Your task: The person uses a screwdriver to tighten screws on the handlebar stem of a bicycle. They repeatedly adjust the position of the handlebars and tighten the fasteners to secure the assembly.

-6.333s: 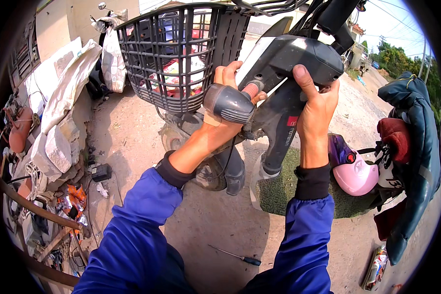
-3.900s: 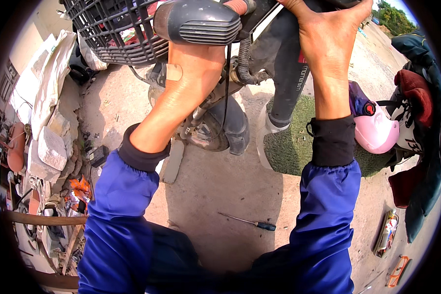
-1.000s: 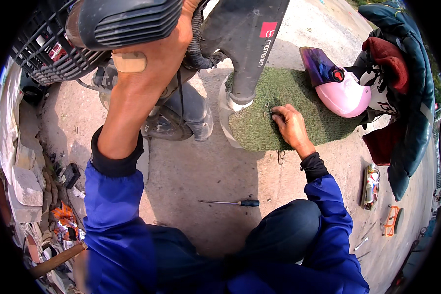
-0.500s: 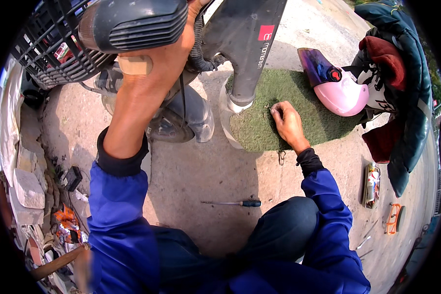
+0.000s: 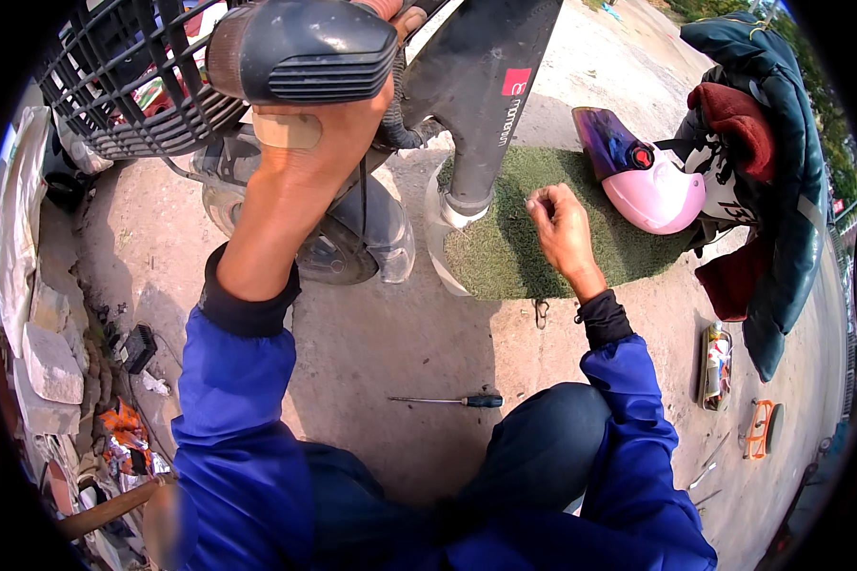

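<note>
My left arm reaches up to the front of a scooter. My left hand (image 5: 338, 143), a tan plaster at its wrist, is behind a black ribbed lamp housing (image 5: 305, 52); most of its fingers are hidden. Over the green turf mat (image 5: 490, 252) on the footboard, my right hand (image 5: 564, 228) is raised with its fingers curled and thumb against forefinger. Anything in that pinch is too small to make out. The grey scooter column (image 5: 476, 124) rises just left of it. On the ground before my knees lies a screwdriver (image 5: 448, 401) with a dark handle.
A black basket (image 5: 152, 128) hangs at the upper left. Beyond the mat are a pink helmet (image 5: 657, 200) and a dark green padded cover (image 5: 795, 219). A tool tray (image 5: 715, 366) and an orange-framed tool (image 5: 760, 430) lie at right. Rubble (image 5: 52, 366) lines the left.
My right hand has lifted slightly off the mat, where small bits showed beside its fingertips; those bits are no longer visible. My left hand stays by the lamp housing, as the view shifts a little.
</note>
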A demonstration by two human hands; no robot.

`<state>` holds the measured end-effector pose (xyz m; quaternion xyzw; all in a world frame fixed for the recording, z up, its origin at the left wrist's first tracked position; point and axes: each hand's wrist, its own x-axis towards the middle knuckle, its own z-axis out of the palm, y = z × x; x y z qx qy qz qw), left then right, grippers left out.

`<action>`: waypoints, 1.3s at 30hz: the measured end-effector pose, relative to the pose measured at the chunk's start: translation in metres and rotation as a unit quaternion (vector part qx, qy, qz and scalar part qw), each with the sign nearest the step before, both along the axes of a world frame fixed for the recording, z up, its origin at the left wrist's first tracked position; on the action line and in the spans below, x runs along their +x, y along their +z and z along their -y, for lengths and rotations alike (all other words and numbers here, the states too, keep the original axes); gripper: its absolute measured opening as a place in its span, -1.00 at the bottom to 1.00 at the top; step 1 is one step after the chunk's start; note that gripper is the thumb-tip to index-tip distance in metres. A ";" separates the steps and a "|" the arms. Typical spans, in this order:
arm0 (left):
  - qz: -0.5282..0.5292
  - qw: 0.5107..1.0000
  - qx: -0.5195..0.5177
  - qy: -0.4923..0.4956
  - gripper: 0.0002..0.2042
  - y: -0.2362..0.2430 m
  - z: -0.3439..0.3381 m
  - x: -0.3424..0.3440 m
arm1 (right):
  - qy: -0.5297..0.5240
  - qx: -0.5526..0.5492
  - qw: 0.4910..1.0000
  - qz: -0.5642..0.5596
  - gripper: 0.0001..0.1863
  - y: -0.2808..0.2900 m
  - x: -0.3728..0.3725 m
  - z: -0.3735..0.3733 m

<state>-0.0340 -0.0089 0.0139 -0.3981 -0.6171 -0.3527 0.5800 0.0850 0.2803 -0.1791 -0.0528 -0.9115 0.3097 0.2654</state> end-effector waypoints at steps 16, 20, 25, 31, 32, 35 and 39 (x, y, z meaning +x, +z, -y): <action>-0.031 0.991 -0.055 0.121 -0.75 0.000 0.009 -0.003 | 0.036 0.127 0.990 0.043 -0.88 -0.041 0.014 0.004; -0.049 0.990 -0.055 0.119 -0.81 -0.003 0.007 -0.015 | 0.034 0.116 0.991 0.052 -0.91 -0.039 0.013 0.006; -0.044 0.992 -0.053 0.109 -0.81 -0.002 0.011 -0.016 | 0.044 0.079 0.994 0.058 -0.92 -0.037 0.015 0.005; -0.042 0.993 -0.042 0.106 -0.80 -0.003 0.010 -0.016 | 0.054 -0.082 0.994 0.042 -0.90 -0.026 0.011 0.009; -0.045 0.994 -0.036 0.097 -0.80 -0.003 0.009 -0.016 | 0.052 -0.155 0.986 0.036 -0.90 -0.025 0.011 0.008; -0.032 0.997 -0.030 0.067 -0.81 -0.005 0.011 -0.016 | 0.047 -0.225 0.973 0.004 -0.89 -0.008 0.005 0.009; -0.044 0.998 -0.010 0.037 -0.81 -0.005 0.013 -0.022 | -0.002 -0.080 0.997 0.007 -0.89 -0.003 0.007 0.003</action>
